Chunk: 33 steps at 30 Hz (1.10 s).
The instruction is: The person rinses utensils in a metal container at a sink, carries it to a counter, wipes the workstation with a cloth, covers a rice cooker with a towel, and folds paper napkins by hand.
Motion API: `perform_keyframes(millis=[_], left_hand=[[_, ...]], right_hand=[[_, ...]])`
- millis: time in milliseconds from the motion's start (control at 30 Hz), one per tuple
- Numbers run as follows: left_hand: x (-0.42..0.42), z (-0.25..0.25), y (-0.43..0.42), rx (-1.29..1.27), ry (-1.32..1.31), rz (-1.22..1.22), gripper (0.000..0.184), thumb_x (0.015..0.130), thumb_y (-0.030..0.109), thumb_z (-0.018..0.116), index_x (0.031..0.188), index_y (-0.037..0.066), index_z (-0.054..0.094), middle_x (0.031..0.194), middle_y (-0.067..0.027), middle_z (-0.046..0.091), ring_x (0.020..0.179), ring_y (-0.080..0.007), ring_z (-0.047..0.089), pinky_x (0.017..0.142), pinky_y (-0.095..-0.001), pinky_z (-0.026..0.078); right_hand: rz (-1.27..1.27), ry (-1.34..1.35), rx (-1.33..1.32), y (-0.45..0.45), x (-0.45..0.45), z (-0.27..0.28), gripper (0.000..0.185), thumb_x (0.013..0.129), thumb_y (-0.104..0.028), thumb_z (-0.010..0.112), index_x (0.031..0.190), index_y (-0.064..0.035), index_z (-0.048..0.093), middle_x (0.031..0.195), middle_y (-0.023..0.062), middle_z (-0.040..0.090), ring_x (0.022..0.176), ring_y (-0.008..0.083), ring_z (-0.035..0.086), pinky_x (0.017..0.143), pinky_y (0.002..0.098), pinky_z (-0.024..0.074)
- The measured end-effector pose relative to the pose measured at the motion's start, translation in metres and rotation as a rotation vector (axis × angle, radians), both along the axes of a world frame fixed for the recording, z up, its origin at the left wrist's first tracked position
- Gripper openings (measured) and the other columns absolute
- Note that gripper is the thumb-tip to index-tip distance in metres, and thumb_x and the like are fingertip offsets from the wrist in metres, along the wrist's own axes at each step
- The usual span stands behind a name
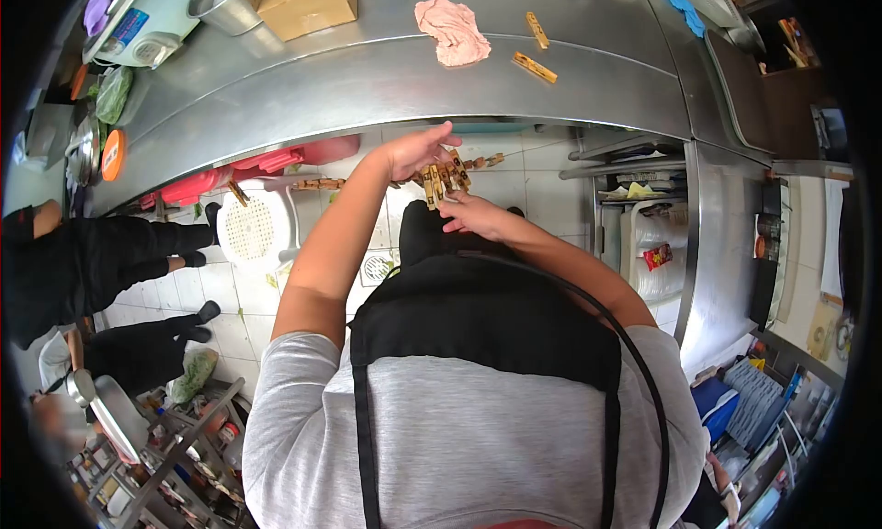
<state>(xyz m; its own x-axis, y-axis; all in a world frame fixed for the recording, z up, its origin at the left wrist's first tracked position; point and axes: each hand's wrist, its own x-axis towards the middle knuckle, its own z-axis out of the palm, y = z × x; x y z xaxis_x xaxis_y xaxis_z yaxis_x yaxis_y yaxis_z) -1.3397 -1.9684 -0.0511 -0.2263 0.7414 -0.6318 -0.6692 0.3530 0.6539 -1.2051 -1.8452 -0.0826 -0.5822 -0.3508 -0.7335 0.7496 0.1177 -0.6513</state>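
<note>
Centrally, a bundle of yellow-brown strips (434, 185) lies between the person's left hand (415, 154) and right hand (476, 216), just short of the near edge of the steel surface (588, 80) and over the tiled floor (548, 182). The step in hand appears to be gathering or sorting these strips. The left hand meets the bundle from above, one finger extended past it; the right hand has its fingertips at the lower end. How firmly either grip closes cannot be told, since the strips hide the inner fingers. The next move seems to call for steadying the fanned ends with one hand while the other adjusts single strips.

On the surface, well apart from the hands, lie an upper loose strip (537, 30) and a lower loose strip (535, 68), near a crumpled pink cloth (450, 33). Farther left stand a cardboard box (312, 10) and a metal container (220, 7).

Below the surface, red plastic tubs (322, 150) sit near a white stool (253, 226). At left, two people in dark clothing, a nearer one (110, 253) and a lower one (138, 359), occupy the aisle; at right, a red packet (657, 256) rests within a shelved unit (694, 221).
</note>
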Motion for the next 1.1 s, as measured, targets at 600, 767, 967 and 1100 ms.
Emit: perform_keyframes(millis=[600,767,967,1100], left_hand=[[0.004,-0.016,0.001,-0.093,0.114,0.016,0.053,0.084,0.047,0.038,0.112,0.002,0.044,0.075,-0.0076,0.053,0.075,-0.0152,0.053,0.068,-0.0267,0.041],[0.01,-0.007,0.003,-0.153,0.14,0.014,0.053,0.083,0.047,0.039,0.111,0.002,0.045,0.076,-0.0061,0.052,0.07,-0.0158,0.055,0.065,-0.027,0.042],[0.014,-0.018,0.008,-0.116,0.261,0.023,0.049,0.083,0.043,0.043,0.106,0.001,0.048,0.074,-0.0059,0.051,0.066,-0.0135,0.053,0.063,-0.0241,0.042],[0.021,-0.008,0.009,-0.101,0.371,0.031,0.039,0.083,0.037,0.046,0.1,0.002,0.051,0.072,-0.0026,0.051,0.064,-0.0111,0.048,0.062,-0.0229,0.04]], right_hand=[[0.13,0.579,0.467,0.038,0.015,0.003,0.027,0.081,-0.027,0.043,0.078,-0.0014,0.052,0.068,0.0144,0.053,0.065,0.0271,0.053,0.058,0.0368,0.0418],[0.088,0.828,0.847,0.109,0.006,0.057,0.027,0.08,-0.028,0.044,0.075,-0.0025,0.051,0.076,0.019,0.054,0.073,0.0364,0.051,0.063,0.0426,0.0399],[-0.141,0.736,1.208,0.188,-0.075,0.109,0.033,0.08,-0.034,0.043,0.081,-0.0028,0.053,0.076,0.0197,0.056,0.075,0.0358,0.053,0.066,0.0408,0.0418],[-0.017,0.534,1.452,0.201,-0.117,0.123,0.038,0.078,-0.038,0.047,0.096,-0.0044,0.054,0.09,0.0162,0.057,0.085,0.0314,0.054,0.073,0.0395,0.0423]])
